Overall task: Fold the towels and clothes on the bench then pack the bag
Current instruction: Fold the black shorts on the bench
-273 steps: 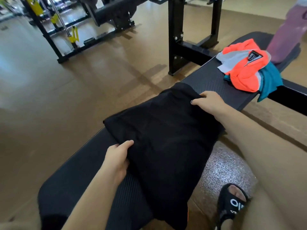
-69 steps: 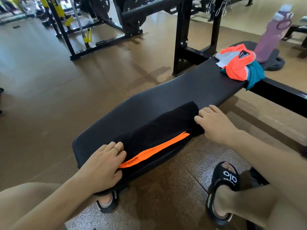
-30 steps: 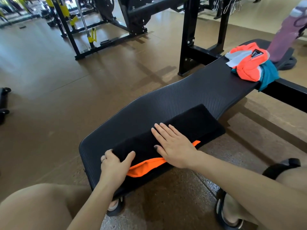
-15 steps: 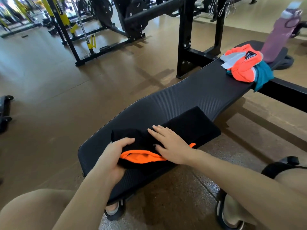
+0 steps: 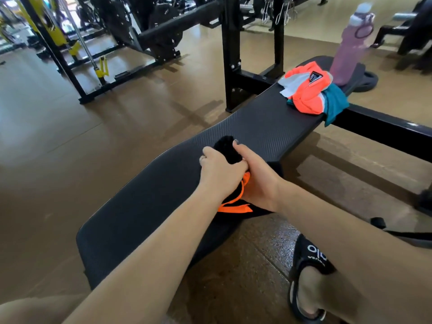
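Both hands (image 5: 236,174) (mid-bench (image 5: 264,129)) around garment (image 5: 225,148)

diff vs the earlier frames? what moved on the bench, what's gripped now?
The black garment with orange trim, spread wide at first, then folded into a long strip, is now bunched into a compact roll. The left hand moved from the strip's left end to grip the roll from above; the right hand, earlier flat on top, now wraps its right side. The orange and teal clothes and purple bottle stayed at the bench's far end.

Bright light comes from the upper left. The floor (image 5: 70,141) shines there. The edges bend and look blurry.
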`<state>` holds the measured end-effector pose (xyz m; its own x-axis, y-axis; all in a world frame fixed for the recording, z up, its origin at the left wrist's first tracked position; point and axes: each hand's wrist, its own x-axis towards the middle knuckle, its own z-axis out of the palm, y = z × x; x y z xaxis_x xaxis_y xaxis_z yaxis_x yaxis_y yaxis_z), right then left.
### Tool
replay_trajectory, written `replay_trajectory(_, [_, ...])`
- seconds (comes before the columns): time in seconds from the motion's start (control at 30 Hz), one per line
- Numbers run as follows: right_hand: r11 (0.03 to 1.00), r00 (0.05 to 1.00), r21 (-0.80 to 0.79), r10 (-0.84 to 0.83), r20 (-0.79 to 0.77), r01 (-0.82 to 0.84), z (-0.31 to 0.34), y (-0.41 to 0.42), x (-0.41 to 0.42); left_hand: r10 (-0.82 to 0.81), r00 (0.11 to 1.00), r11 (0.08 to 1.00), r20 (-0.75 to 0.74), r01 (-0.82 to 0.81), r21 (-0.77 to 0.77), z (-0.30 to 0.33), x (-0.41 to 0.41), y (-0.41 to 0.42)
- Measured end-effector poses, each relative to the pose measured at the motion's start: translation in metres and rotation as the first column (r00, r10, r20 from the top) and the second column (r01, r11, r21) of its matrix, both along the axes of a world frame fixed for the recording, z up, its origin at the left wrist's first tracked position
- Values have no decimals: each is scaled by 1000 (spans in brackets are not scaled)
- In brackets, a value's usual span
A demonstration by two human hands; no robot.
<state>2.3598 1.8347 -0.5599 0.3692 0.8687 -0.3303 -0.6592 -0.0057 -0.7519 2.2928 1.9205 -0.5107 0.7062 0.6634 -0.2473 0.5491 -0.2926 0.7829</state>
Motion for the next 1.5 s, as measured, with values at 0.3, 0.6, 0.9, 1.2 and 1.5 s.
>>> replay_trajectory(0.3, [854,879,-444,-31,476,271,-24,-15,36,-300,953,935,-51,304,185,-34,1,6])
replay_trajectory(0.6, [827,866,-492,13,501,272,-30,-16,36,-11,999,1000,-50,12,17,-68,-18,47])
replay_trajectory(0.9, [830,932,-466,-160,326,306,-25,-21,30,-12,1000,959,16,16,-283,-82,-14,45])
replay_trajectory(1.2, [851,962,-466,-147,229,241,-20,-26,25,-51,997,902,49,67,-426,-71,-9,62])
replay_trajectory(1.5, [873,978,-477,1,208,101,-6,-4,20,51,996,930,69,-22,-367,-60,-33,92])
